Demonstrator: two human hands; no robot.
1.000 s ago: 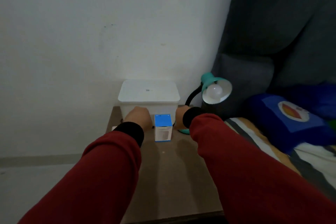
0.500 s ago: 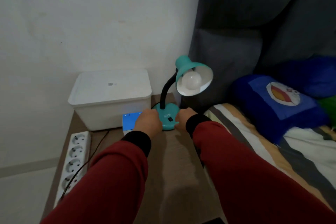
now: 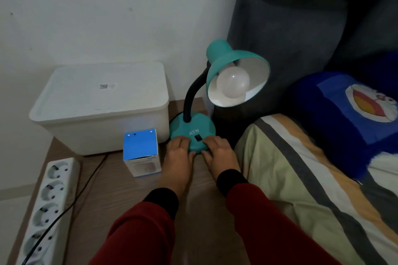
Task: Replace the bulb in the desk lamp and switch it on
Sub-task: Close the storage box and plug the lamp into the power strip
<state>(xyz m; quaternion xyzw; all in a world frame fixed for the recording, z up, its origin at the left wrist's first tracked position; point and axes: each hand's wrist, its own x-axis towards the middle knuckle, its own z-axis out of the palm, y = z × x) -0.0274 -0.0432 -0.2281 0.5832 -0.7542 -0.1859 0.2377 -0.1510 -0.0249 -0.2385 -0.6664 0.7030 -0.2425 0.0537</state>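
Note:
A teal desk lamp (image 3: 221, 58) with a black gooseneck stands at the back right of a brown bedside table (image 3: 120, 191). A white bulb (image 3: 233, 83) sits unlit in its shade. My left hand (image 3: 179, 155) and my right hand (image 3: 219, 153) rest on the front rim of the lamp's round base (image 3: 193, 125), one on each side of the black rocker switch (image 3: 197, 137). The fingers lie flat on the base. A small blue-topped bulb box (image 3: 141, 150) stands upright just left of my left hand.
A white lidded plastic bin (image 3: 101, 105) stands behind the box against the wall. A white power strip (image 3: 49, 204) with a black cord lies along the table's left edge. A bed with a striped sheet (image 3: 312, 178) and a blue cartoon pillow (image 3: 349, 112) borders the right.
The view has shifted right and closer to the lamp. Both hands have moved from beside the bulb box to the lamp's base and settled on either side of the switch.

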